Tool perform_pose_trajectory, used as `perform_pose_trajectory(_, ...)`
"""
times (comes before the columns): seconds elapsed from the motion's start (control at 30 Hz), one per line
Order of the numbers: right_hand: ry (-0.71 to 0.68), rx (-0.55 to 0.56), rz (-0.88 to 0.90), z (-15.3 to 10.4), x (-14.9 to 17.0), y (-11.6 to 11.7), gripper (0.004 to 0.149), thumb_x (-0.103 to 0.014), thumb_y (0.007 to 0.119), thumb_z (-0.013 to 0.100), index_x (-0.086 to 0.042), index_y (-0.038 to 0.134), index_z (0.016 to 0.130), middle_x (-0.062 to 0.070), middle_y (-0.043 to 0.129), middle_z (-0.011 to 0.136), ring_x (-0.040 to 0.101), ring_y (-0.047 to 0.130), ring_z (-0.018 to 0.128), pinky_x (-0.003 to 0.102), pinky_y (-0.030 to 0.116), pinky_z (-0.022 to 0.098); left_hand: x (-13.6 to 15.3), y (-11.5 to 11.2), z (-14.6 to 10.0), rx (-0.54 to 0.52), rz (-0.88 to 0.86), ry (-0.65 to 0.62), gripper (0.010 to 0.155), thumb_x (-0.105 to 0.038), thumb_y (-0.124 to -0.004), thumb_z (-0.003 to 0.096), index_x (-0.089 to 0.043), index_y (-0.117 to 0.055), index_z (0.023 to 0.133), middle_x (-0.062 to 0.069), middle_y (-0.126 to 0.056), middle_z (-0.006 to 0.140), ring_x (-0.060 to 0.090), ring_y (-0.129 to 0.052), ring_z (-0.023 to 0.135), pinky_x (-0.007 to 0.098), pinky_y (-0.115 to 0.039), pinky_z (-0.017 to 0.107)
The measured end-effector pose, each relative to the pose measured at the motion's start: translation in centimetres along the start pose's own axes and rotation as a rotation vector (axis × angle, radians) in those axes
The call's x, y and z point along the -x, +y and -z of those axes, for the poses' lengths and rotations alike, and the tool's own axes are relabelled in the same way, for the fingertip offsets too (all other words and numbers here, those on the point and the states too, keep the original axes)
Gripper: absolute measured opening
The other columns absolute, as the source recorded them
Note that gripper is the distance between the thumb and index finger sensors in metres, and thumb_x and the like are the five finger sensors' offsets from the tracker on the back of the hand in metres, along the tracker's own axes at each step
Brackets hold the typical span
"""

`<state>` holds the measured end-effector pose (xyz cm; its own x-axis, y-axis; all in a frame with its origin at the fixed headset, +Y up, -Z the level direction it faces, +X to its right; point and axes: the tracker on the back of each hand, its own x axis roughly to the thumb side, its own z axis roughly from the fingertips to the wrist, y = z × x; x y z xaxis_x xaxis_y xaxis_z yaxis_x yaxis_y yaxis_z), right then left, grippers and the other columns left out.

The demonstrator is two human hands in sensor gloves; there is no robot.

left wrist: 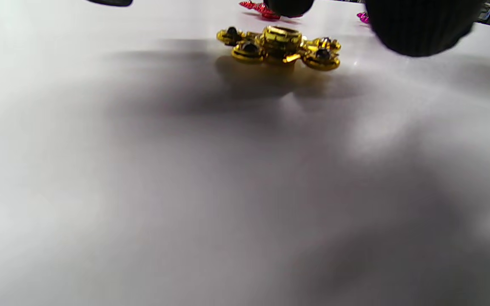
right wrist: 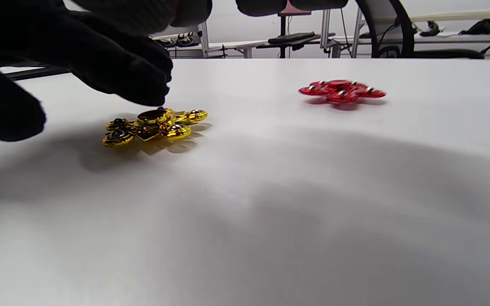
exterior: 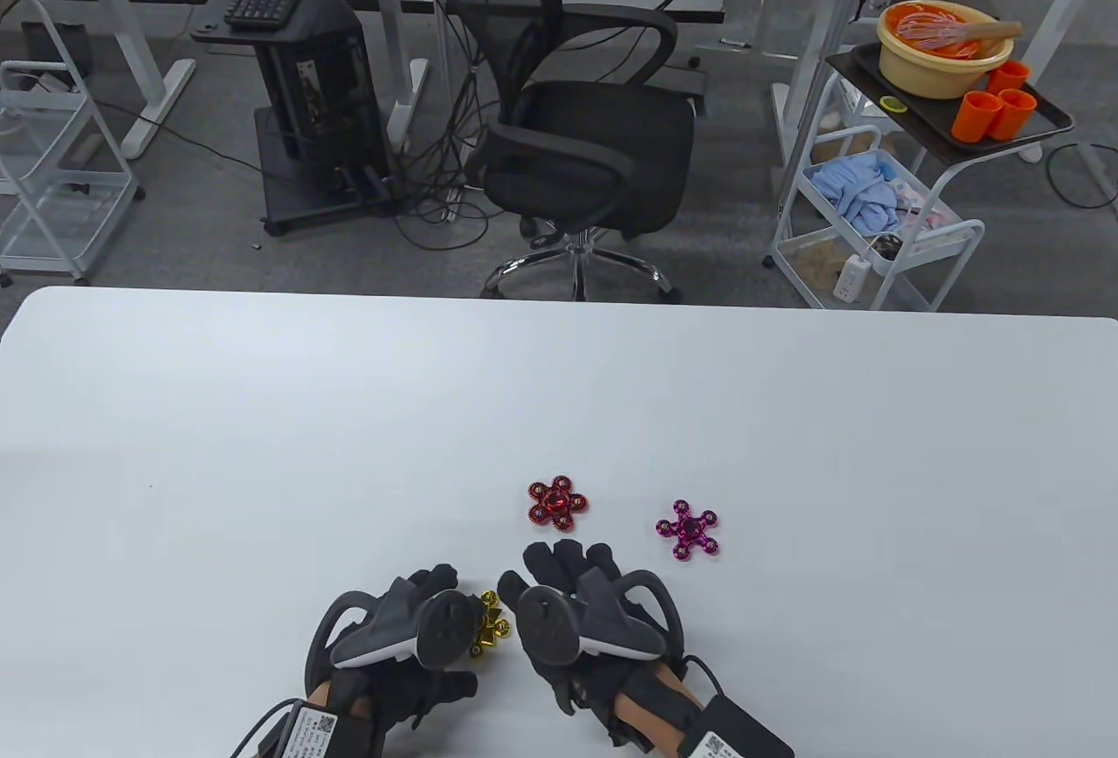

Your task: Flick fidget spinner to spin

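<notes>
1. Here, the left hand (exterior: 410,627) is being kept low over the gold fidget spinner (exterior: 489,623), a fingertip (right wrist: 151,91) seemingly being pressed on its hub, probably to steady it; nothing is being gripped.
2. The gold spinner is lying flat on the table (exterior: 262,444) between the 2 hands.
3. The right hand (exterior: 572,609) is being held beside it, fingers loosely spread, holding nothing, likely poised for flicking.
4. The red spinner (exterior: 556,503) and pink spinner (exterior: 688,528) are being left untouched.

Three spinners lie on the worktop (exterior: 262,409): one gold (right wrist: 153,125), one red (exterior: 556,503), one pink (exterior: 688,528). Two gloved hands are over it, left (exterior: 410,627) and right (exterior: 576,609). On the cart behind stand what look like three orange cups (exterior: 996,105) and one bowl (exterior: 943,51).
</notes>
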<state>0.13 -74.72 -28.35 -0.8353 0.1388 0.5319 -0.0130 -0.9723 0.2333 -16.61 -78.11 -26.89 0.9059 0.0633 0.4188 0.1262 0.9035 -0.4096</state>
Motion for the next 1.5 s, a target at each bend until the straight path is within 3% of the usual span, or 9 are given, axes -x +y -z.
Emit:
perform_pose_trajectory(0.17, 0.035, -0.116, -0.066, 2.7, -0.6, 2.5, 0.055, -0.035, 0.063, 0.051, -0.028, 0.04, 0.102, 0.016, 0.023, 0.112, 0.051, 0.024, 0.1, 0.068, 0.021, 0.072, 0.0, -0.3, 0.0, -0.013, 0.023, 0.024, 0.073, -0.063, -0.066, 0.0365, -0.032, -0.041, 0.097, 0.017, -0.015, 0.11, 0.043, -0.028, 0.102, 0.061, -0.042, 0.073)
perform_pose_trajectory(0.27, 0.019, -0.215, -0.087, 2.1, -0.4, 3.0, 0.055, -0.029, 0.063, 0.051, -0.025, 0.04, 0.1, 0.015, 0.022, 0.111, 0.051, 0.024, 0.098, 0.066, 0.023, 0.072, 0.3, -0.3, 0.1, 0.0, -0.017, 0.034, 0.071, -0.063, -0.066, 0.0369, -0.034, -0.042, 0.097, 0.016, -0.014, 0.11, 0.043, -0.026, 0.102, 0.061, -0.041, 0.073)
perform_pose_trajectory(0.33, -0.077, -0.271, 0.087, -0.5, -0.4, 1.6, 0.041, -0.026, 0.066, 0.051, -0.029, 0.067, 0.092, 0.014, 0.028, 0.112, 0.051, 0.023, 0.099, 0.067, 0.021, 0.072, 0.5, -0.4, 0.1, 0.009, -0.029, 0.034, 0.071, -0.063, -0.066, 0.0371, -0.035, -0.041, 0.097, 0.016, -0.014, 0.11, 0.043, -0.026, 0.102, 0.061, -0.041, 0.073)
perform_pose_trajectory(0.47, -0.043, -0.112, 0.123, -4.4, 0.0, 0.0, 0.043, -0.025, 0.067, 0.05, -0.023, 0.066, 0.093, 0.017, 0.04, 0.111, 0.053, 0.033, 0.098, 0.068, 0.026, 0.072, 0.4, -0.4, 0.1, 0.006, -0.032, 0.03, 0.071, -0.063, -0.067, 0.0373, -0.034, -0.04, 0.097, 0.016, -0.014, 0.11, 0.043, -0.025, 0.102, 0.061, -0.04, 0.073)
perform_pose_trajectory(0.57, -0.037, -0.116, 0.073, -5.9, 0.4, -0.5, 0.044, -0.028, 0.065, 0.052, -0.025, 0.06, 0.096, 0.017, 0.038, 0.111, 0.053, 0.033, 0.098, 0.068, 0.026, 0.072, 0.3, -0.4, 0.1, 0.007, -0.026, 0.032, 0.071, -0.062, -0.067, 0.0374, -0.033, -0.041, 0.097, 0.016, -0.014, 0.11, 0.043, -0.025, 0.102, 0.061, -0.04, 0.073)
perform_pose_trajectory(0.8, -0.011, -0.064, 0.06, -6.1, 0.9, -0.4, 0.049, -0.034, 0.065, 0.051, -0.023, 0.055, 0.098, 0.017, 0.042, 0.111, 0.053, 0.037, 0.098, 0.069, 0.028, 0.072, 0.2, -0.4, 0.1, 0.021, -0.024, 0.035, 0.072, -0.062, -0.067, 0.0375, -0.032, -0.04, 0.098, 0.016, -0.015, 0.11, 0.043, -0.026, 0.102, 0.061, -0.041, 0.073)
perform_pose_trajectory(0.97, 0.043, 0.035, -0.005, -5.0, 1.8, -1.0, 0.053, -0.041, 0.066, 0.05, -0.021, 0.053, 0.098, 0.016, 0.052, 0.108, 0.052, 0.047, 0.096, 0.069, 0.032, 0.072, 0.2, -0.4, 0.0, 0.036, -0.033, 0.026, 0.077, -0.061, -0.067, 0.0373, -0.029, -0.035, 0.099, 0.017, -0.01, 0.109, 0.043, -0.024, 0.102, 0.062, -0.04, 0.073)
perform_pose_trajectory(1.2, 0.145, 0.171, 0.052, -1.8, 4.3, -2.1, 0.06, -0.046, 0.068, 0.048, -0.02, 0.05, 0.099, 0.016, 0.056, 0.107, 0.052, 0.053, 0.095, 0.069, 0.039, 0.072, -0.2, 0.8, -1.6, -0.055, -0.051, 0.014, 0.08, -0.06, -0.067, 0.0374, -0.026, -0.031, 0.1, 0.017, -0.013, 0.11, 0.043, -0.027, 0.102, 0.062, -0.042, 0.073)
perform_pose_trajectory(1.5, 0.221, 0.105, -0.112, 5.8, 7.0, -2.2, 0.07, -0.051, 0.072, 0.045, -0.02, 0.044, 0.1, 0.014, 0.051, 0.109, 0.048, 0.054, 0.096, 0.069, 0.037, 0.072, 0.6, 0.9, -1.8, -0.088, -0.043, 0.056, 0.079, -0.06, -0.067, 0.0375, -0.025, -0.033, 0.099, 0.017, -0.014, 0.11, 0.043, -0.029, 0.102, 0.062, -0.043, 0.073)
